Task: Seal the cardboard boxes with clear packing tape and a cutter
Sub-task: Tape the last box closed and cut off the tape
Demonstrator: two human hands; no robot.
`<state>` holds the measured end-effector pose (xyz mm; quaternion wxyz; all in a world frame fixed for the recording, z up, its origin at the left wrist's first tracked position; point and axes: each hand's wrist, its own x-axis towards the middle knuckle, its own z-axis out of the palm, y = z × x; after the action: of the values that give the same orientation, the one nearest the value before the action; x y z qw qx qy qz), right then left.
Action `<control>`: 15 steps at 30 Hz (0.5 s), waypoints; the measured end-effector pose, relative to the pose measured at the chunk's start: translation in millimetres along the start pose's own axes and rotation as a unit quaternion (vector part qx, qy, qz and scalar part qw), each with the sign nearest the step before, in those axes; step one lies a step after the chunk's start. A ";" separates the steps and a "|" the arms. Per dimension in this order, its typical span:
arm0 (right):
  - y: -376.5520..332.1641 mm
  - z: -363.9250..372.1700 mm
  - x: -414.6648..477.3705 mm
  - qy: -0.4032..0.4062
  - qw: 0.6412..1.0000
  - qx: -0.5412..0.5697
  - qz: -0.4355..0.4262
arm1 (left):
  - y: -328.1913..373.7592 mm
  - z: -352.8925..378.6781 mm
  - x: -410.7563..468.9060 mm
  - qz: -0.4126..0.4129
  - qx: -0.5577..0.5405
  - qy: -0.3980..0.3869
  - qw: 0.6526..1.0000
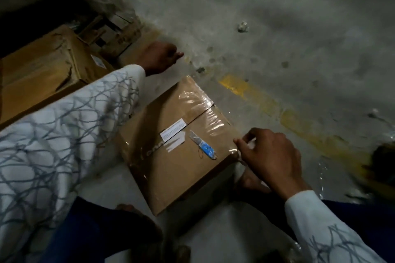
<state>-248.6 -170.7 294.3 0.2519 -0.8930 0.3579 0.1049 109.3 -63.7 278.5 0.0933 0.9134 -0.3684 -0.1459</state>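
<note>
— Where's the box from where you stand?
— The cardboard box (pixel 177 168) sits on the concrete floor (pixel 277 16), just in front of the crouching person, with one corner pointing away from them. Clear tape (pixel 205 102) lies glossy and wrinkled across its far end, over the seam between the flaps.
— And the cutter?
— The cutter (pixel 203 148), the one with the blue handle, lies loose on top of the box beside a white label (pixel 173 130). Nobody is touching it.
— What are the hands doing?
— The right hand (pixel 269 155) is at the box's right edge, fingers curled, thumb and forefinger pinching the clear tape where it folds over the side. The left hand (pixel 159 57) reaches out past the far-left corner, low over the floor. It's blurred, so I can't tell whether it grips anything.
— Anything else around?
— A second box (pixel 42 70) stands to the left behind the patterned sleeve (pixel 64 134). A worn yellow line (pixel 245 89) runs along the floor to the right.
</note>
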 end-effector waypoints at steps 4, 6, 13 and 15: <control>-2.1 -7.6 0.6 0.002 1.000 -0.011 0.014 | 15.6 18.6 -36.6 -0.087 -0.171 0.019 0.981; -0.2 -7.7 0.5 0.004 1.000 -0.018 0.024 | 18.8 38.9 -58.9 -0.137 -0.177 0.024 0.974; -2.0 1.5 -7.3 0.009 1.000 -0.021 0.022 | 48.9 76.9 -96.6 -0.208 -0.146 0.108 0.961; -5.8 2.7 -9.6 0.013 1.000 -0.012 0.018 | 55.2 79.2 -99.0 -0.216 -0.152 0.114 0.958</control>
<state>-251.5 -160.1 297.8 0.2341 -0.8907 0.3761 0.1021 -20.9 -38.6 239.0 0.2386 0.9568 -0.1224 -0.1120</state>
